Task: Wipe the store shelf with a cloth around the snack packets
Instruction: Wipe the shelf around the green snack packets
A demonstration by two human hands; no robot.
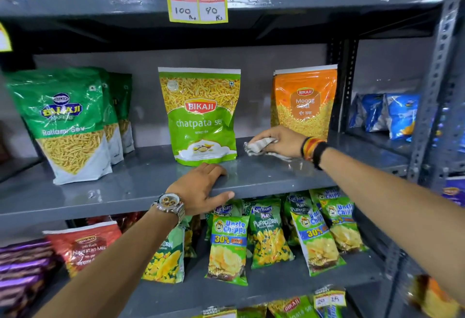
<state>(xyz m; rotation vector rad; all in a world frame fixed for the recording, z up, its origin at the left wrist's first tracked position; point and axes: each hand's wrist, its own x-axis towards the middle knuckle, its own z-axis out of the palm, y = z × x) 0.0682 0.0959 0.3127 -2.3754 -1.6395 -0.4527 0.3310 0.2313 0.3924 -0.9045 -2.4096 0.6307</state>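
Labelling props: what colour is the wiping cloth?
Cloth: white with grey stripes, bunched in the right hand; head view.

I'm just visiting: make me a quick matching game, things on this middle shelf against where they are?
Things:
1. cloth
2. Chatpata Sev packet
3. Moong Dal packet
4. Ratlami Sev packet

Places:
A. far left
B. under the right hand
C. right end, by the post
D. centre, behind the left hand

Pairs: 1-B, 2-D, 3-C, 4-A
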